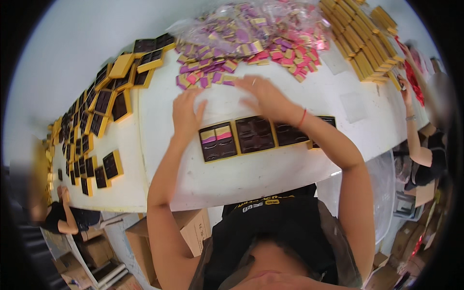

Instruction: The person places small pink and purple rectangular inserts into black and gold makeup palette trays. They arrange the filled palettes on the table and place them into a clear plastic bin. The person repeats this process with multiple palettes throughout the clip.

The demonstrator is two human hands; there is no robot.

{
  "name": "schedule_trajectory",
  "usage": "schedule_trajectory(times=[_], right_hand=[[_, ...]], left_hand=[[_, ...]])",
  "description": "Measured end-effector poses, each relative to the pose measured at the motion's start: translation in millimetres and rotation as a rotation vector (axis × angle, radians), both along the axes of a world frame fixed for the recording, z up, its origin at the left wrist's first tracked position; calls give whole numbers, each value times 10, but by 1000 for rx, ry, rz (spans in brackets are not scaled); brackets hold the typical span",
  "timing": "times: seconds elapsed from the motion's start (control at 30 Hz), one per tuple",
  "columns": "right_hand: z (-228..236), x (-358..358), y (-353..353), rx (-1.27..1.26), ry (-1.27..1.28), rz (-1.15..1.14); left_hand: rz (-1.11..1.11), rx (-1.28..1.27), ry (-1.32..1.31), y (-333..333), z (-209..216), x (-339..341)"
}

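My left hand [187, 112] reaches to the near edge of a loose pile of small purple-and-gold wrapped pieces [205, 79], its thumb held apart from the fingers. At the same edge, my right hand [267, 99] is somewhat blurred, with fingers stretched leftward and thumb apart; no held piece shows. Below my hands stands a row of open yellow boxes with dark brown moulded trays. The leftmost tray [218, 150] holds a purple-and-gold piece [208, 136] and a pink-and-gold piece [223, 132] in its upper pockets. The second tray [254, 135] has bare pockets. My right forearm partly covers the others.
Clear plastic bags of wrapped pieces [227, 31] and loose pink pieces [297, 58] lie at the back. Yellow boxes [362, 43] are stacked at back right. Many trayed boxes [104, 104] crowd the left. Other people work at both sides; a cardboard box [191, 227] stands below the table.
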State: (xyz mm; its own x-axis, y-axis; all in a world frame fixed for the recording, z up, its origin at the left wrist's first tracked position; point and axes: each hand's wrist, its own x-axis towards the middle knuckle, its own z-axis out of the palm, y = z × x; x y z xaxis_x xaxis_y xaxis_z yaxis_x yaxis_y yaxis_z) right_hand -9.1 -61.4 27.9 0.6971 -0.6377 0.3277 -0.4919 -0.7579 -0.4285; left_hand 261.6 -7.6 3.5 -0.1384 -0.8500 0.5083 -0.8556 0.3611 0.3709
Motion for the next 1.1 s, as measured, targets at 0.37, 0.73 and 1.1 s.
schedule_trajectory(times=[0.37,0.73,1.1], right_hand=[[-402,-1125,-1185,-35,-64,-466],[236,-323,69,636,-533,51],[256,-99,943,130,-511,277]], left_hand=[[91,363,150,-706,-96,-31],[-143,-319,162,681,282,-180],[52,-180,74,1502,-196,-157]])
